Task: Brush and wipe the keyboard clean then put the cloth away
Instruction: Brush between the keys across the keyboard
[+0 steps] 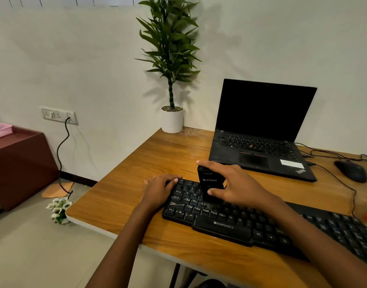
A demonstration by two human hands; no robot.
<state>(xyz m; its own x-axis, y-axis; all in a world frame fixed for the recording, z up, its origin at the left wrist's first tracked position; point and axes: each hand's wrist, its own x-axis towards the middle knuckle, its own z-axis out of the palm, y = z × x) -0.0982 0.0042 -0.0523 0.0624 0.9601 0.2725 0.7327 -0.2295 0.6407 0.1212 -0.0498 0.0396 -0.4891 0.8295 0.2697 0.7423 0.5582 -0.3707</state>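
right hand [234, 183] is pinching the black brush [209, 185], thumb on the near side and fingers over the top, forearm reaching in from the near right, working end apparently pointing down at the keyboard [230, 223] keys directly beneath. brush is looking rigid, light and smooth-cased, so gripping its two sides is looking right. left hand [159, 188], just left of it, is pressing loosely bent fingers on the keyboard's far-left corner, holding nothing and probably steadying it on the surface [157, 159]; cloth isn't showing.
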